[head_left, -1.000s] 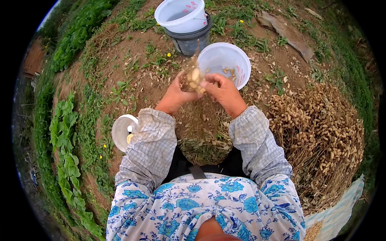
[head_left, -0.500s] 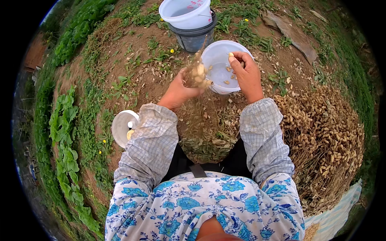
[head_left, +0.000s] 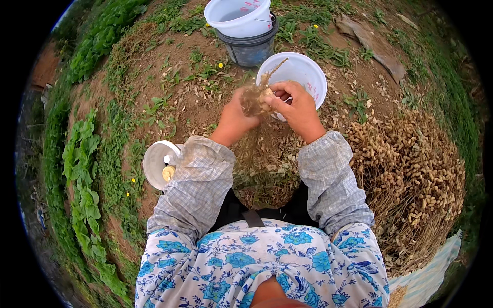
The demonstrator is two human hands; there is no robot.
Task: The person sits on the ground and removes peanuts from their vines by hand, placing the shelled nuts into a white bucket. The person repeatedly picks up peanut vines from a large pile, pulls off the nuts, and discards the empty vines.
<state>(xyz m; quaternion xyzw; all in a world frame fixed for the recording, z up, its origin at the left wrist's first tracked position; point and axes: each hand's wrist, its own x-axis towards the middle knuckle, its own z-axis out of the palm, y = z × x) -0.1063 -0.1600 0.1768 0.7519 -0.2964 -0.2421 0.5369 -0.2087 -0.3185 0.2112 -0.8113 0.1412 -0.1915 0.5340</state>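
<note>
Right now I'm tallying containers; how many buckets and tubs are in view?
4: a white bucket atop a dark bucket, another white bucket beyond the right hand, and a small white tub beside the left sleeve. Others may be nested inside, hidden.

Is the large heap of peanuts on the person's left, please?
No, the peanut heap lies to the person's right, beyond the right checked sleeve.
</note>
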